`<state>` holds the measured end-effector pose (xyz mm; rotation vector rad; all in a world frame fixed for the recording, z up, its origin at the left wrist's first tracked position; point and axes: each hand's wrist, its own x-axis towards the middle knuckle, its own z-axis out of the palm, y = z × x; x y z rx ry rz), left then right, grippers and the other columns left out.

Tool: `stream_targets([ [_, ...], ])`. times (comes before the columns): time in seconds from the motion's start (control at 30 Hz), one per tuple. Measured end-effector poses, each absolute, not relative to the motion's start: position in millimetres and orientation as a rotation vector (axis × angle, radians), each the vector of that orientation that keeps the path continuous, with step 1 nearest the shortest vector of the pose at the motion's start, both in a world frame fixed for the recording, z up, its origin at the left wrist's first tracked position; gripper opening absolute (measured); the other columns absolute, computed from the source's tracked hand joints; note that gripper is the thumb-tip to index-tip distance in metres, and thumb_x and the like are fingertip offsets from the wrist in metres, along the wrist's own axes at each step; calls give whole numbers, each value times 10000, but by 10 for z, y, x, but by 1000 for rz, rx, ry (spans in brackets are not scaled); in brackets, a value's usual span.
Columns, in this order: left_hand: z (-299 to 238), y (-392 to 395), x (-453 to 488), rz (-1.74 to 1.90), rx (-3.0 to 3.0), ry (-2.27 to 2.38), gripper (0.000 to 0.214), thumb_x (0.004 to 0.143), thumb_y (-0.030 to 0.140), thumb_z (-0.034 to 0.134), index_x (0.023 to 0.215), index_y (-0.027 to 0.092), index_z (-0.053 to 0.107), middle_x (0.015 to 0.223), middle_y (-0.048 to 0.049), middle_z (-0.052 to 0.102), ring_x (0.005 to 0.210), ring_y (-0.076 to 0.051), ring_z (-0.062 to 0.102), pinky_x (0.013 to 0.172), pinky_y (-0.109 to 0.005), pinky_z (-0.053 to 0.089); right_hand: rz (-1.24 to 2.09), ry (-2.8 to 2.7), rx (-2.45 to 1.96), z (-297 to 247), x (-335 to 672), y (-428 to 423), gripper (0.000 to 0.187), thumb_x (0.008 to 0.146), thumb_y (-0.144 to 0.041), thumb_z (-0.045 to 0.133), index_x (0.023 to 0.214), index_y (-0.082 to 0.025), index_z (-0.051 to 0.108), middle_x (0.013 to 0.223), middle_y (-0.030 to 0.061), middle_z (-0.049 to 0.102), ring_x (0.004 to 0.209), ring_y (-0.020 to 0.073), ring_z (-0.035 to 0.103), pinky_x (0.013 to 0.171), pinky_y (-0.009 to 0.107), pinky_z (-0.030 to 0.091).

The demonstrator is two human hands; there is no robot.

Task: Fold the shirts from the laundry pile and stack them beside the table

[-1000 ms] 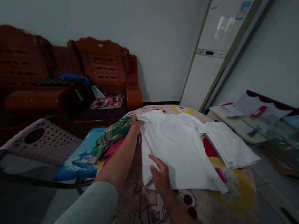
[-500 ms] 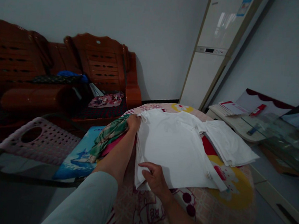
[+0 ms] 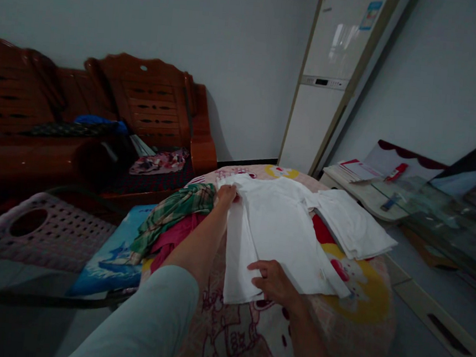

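A white T-shirt [image 3: 287,233] lies spread on the round table, its left side partly turned inward so that a strip [image 3: 239,256] shows beside the edge. My left hand [image 3: 227,194] is closed on the shirt near its upper left shoulder. At the lower edge, my right hand [image 3: 273,281] is closed on the cloth, fingers bent around the turned edge; its fingertips are partly hidden. To the right of the shirt lies a folded white garment [image 3: 355,222]. A green plaid cloth [image 3: 177,209] and a pink cloth [image 3: 178,234] are bunched beside my left forearm.
A patterned cloth covers the table [image 3: 359,322]. A pink woven chair [image 3: 50,229] with a blue cushion [image 3: 118,257] stands at the left, wooden seats [image 3: 153,104] behind. A tall white cabinet unit [image 3: 313,124] and a glass-topped stand [image 3: 410,205] are on the right.
Both hands have moved right, carrying the shirt's left edge inward; a strip of cloth now shows left of it. My view has shifted slightly.
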<state>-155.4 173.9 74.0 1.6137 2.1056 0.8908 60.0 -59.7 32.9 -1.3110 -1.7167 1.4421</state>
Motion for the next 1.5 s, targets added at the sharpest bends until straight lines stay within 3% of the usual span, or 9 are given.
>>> stream_targets([
  [0.2,708,1812,-1357,891,1559,2001,372,959,244,369,1040,97,700,813,-116,718,709,-165,671,663,-254,487,1614,-1629,-1301,339,628,-579,427,659,-195,648,1079,-141,706,503,-115,339,361,46,343,342,174,336],
  [0.43,635,1826,-1258,803,1646,1973,238,824,222,539,790,109,747,751,-134,703,844,-253,671,726,-303,470,1714,-1608,-1297,400,715,-582,565,646,-211,686,1202,-117,649,529,-127,325,364,40,334,343,178,300],
  [0.63,588,1734,-1250,818,1774,1811,209,812,184,561,815,128,763,852,-93,736,860,-204,656,777,-267,480,1488,-1749,-1313,364,760,-565,481,625,-142,671,1104,-134,713,530,-99,347,458,58,324,420,187,295],
  [0.83,537,1466,-1455,1029,1768,1763,292,842,147,533,1039,172,746,1082,-52,740,1014,-180,650,903,-263,486,1386,-1868,-1396,371,745,-555,475,638,-150,703,1113,-143,727,590,-52,467,553,87,405,514,204,357],
  [0.93,484,1244,-1616,1166,1596,1898,304,831,134,548,1071,162,731,1082,-53,741,969,-167,672,866,-241,500,1392,-1879,-1428,358,741,-541,472,670,-162,698,1141,-132,721,578,-50,455,550,87,403,523,209,353],
  [1.1,376,923,-1737,889,1478,2096,243,800,149,616,1011,148,736,993,-72,757,915,-171,684,801,-230,497,1435,-1852,-1420,300,760,-520,483,661,-178,704,1142,-130,721,536,-68,403,512,80,362,481,204,307],
  [1.33,358,572,-1638,661,1493,2042,221,861,269,585,926,127,741,876,-76,756,786,-155,682,698,-222,471,1370,-1720,-1364,241,755,-484,443,728,-369,674,1083,-111,730,543,-30,494,507,94,391,476,220,304],
  [1.5,342,276,-1601,592,1528,1975,200,842,320,636,891,145,719,890,-78,750,789,-160,676,678,-223,462,1266,-1631,-1369,206,703,-438,482,690,-348,647,1074,-64,707,523,-58,448,470,84,361,456,221,275],
])
